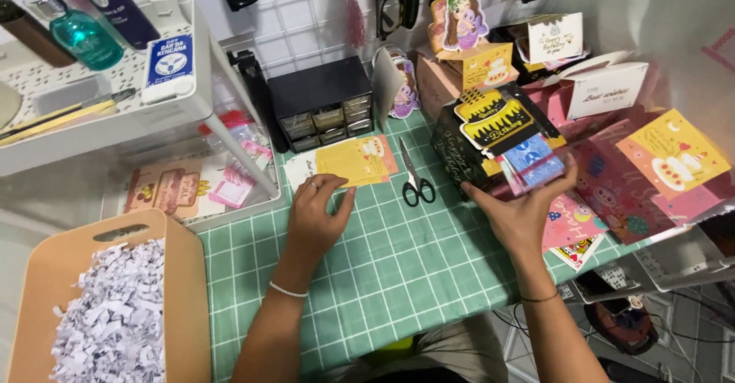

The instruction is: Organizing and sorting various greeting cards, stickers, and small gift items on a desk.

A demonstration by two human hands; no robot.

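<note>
Checked green cloth (398,268) with thin white lines covers the flat tabletop and serves as the landmark. At its left edge stands a smooth tan plastic bin (187,291) with a slot handle, heaped with crinkled white paper shreds (115,322). On the cloth's far right sits a black cardboard gift box (459,149), boxy and glossy, topped by a yellow and black cake-shaped card cut-out; its long axis runs from near left to far right. The right hand (524,211) presses against the box's near side, fingers spread and wrapped around a blue patterned card (532,161) tucked there. At the cloth's far middle lies a fanned stack of flat yellow and peach paper cards (352,161); the left hand (318,214) rests flat on its near edge, fingers loosely apart, gripping nothing. Between the two hands lie black-handled steel scissors (413,176), blades pointing away.
</note>
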